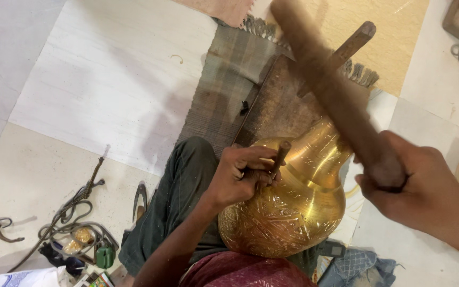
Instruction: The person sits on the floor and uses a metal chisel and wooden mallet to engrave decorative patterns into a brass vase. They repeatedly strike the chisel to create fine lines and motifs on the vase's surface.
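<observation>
So the person's sitting on the floor with a big round engraved brass vase (pixel 293 202) laid across their lap, neck pointing away from them toward a dark wooden board (pixel 280 103) that sits on a grey striped rug with a fringe (pixel 224 85). Left hand (pixel 240 172) is curled tight around a short dark metal chisel (pixel 281 155), tip pressed right onto the shoulder of the vase where the neck starts. Right hand (pixel 413 188) has a full fist around the thick brown wooden handle of a mallet (pixel 330 87), lifted up above the vase and a bit blurry. Another wooden stick (pixel 346 50) lies slanted on the board behind it.

Off to the left on the pale tiled floor (pixel 96 79) there's a tangle of dark cords and metal hooks (pixel 73 223), plus a small green thing I can't make out. Dark green trousers (pixel 179 196) on the legs, a reddish cloth (pixel 240 271) in the lap just below the vase, and a folded blue-grey cloth (pixel 357 266) lower right.
</observation>
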